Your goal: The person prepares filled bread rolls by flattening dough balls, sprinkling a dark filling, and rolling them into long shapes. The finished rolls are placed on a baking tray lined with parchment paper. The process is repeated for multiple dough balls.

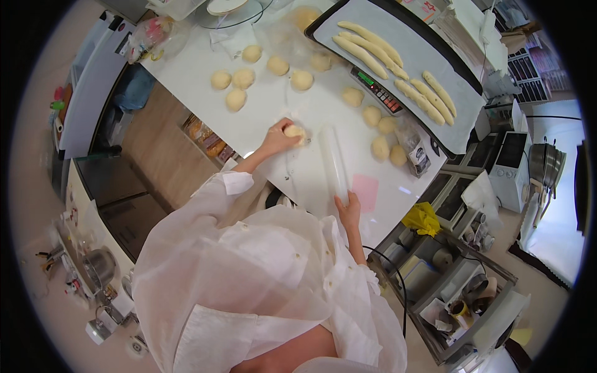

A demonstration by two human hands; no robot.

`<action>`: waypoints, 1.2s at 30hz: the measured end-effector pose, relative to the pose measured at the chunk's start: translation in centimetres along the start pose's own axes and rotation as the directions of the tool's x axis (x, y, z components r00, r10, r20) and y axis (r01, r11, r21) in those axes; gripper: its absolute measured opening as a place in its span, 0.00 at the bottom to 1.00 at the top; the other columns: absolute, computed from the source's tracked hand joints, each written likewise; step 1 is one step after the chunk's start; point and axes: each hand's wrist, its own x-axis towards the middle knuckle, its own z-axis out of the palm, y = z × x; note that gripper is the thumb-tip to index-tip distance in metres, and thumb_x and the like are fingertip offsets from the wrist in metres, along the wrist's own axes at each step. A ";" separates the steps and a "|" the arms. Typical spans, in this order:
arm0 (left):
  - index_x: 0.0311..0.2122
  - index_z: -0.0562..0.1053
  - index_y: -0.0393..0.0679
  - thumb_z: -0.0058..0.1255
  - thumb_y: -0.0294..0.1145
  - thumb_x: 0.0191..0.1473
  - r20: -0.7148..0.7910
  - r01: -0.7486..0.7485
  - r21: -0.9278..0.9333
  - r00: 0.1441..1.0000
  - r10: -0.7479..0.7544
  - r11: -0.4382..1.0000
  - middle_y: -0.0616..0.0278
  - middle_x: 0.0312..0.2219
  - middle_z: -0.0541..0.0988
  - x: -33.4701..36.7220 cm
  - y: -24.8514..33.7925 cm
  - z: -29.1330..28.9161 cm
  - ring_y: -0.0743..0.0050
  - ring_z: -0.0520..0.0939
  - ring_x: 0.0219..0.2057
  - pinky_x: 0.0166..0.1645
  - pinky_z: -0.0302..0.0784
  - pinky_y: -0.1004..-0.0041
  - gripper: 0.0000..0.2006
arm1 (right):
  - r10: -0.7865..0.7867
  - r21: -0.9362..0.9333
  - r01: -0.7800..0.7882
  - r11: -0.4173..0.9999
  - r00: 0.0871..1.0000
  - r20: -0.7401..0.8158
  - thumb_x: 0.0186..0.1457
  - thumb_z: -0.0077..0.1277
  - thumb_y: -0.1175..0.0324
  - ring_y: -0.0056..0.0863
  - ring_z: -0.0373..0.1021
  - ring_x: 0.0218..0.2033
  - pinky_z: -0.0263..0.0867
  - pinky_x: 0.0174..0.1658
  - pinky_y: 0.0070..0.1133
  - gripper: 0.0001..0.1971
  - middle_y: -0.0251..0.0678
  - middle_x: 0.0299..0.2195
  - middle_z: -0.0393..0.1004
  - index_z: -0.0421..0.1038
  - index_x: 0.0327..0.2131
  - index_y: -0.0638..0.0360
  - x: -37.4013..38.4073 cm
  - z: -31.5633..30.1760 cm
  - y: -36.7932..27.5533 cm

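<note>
My left hand (278, 138) is closed around a piece of pale dough (295, 133) at the middle of the white table (249, 133). To its right lies a long whitish rolling pin (334, 163), pointing away from me. The fingers of my right hand (349, 210) are curled about the pin's near end. Several round dough balls (301, 79) sit beyond my left hand. More dough balls (380, 148) rest in a group right of the pin.
A black tray (467, 85) lined with paper holds several long dough strips (367, 55). A digital scale (377, 91) stands beside it. Near the pin are a pink sheet (365, 192) and a clear package (415, 149). A yellow bag (421, 219) hangs by the table's right edge.
</note>
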 end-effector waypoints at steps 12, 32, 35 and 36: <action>0.41 0.75 0.48 0.63 0.36 0.43 -0.043 -0.445 0.403 0.863 0.503 0.800 0.57 0.45 0.66 1.5 -3.0 1.4 0.55 0.67 0.47 0.49 0.69 0.64 0.17 | -0.020 0.081 0.019 0.997 1.000 0.013 0.50 0.59 0.65 0.47 0.69 0.34 0.65 0.39 0.32 0.18 0.50 0.32 0.72 0.70 0.38 0.72 0.1 -0.3 -0.4; 0.40 0.76 0.56 0.59 0.32 0.44 0.505 -0.782 0.484 0.616 0.604 0.393 0.63 0.40 0.72 -9.7 -8.5 -0.2 0.59 0.74 0.40 0.40 0.76 0.67 0.14 | 0.257 0.258 -0.255 0.932 0.966 0.027 0.52 0.58 0.66 0.28 0.68 0.34 0.64 0.39 0.24 0.16 0.41 0.32 0.74 0.72 0.40 0.69 -2.3 0.1 0.8; 0.41 0.76 0.56 0.58 0.33 0.45 0.610 -0.815 0.471 0.577 0.542 0.338 0.63 0.41 0.72 -8.6 -8.6 0.0 0.60 0.74 0.40 0.42 0.76 0.67 0.14 | 0.263 0.244 -0.270 0.931 0.963 0.060 0.52 0.58 0.66 0.27 0.68 0.33 0.64 0.39 0.24 0.16 0.40 0.32 0.73 0.72 0.39 0.69 -1.8 0.3 1.4; 0.41 0.76 0.56 0.58 0.33 0.46 0.639 -0.823 0.457 0.568 0.519 0.338 0.63 0.41 0.73 -7.9 -8.3 0.0 0.60 0.74 0.41 0.42 0.76 0.67 0.14 | 0.261 0.241 -0.270 0.932 0.963 0.070 0.52 0.58 0.66 0.27 0.68 0.33 0.64 0.38 0.24 0.16 0.40 0.32 0.73 0.72 0.39 0.69 -1.6 0.3 1.6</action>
